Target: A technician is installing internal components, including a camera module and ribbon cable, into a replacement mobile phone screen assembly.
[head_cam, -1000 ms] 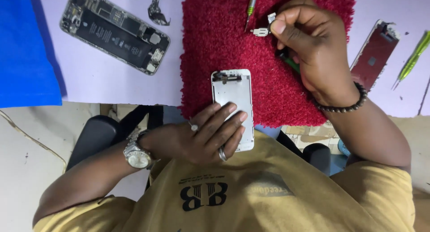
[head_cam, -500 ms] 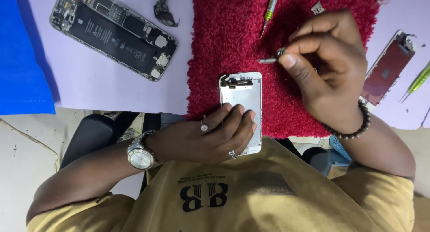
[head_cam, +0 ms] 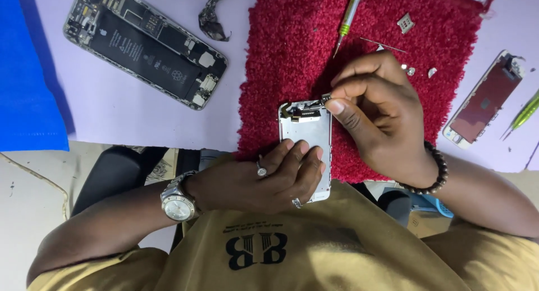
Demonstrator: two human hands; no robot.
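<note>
Fuzzy red cloth mat (head_cam: 292, 55), matt metal phone panel (head_cam: 306, 136)

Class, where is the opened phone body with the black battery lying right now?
In the head view the opened phone body lies at the upper left on the pale table, between the blue sheet and the red mat.
</note>
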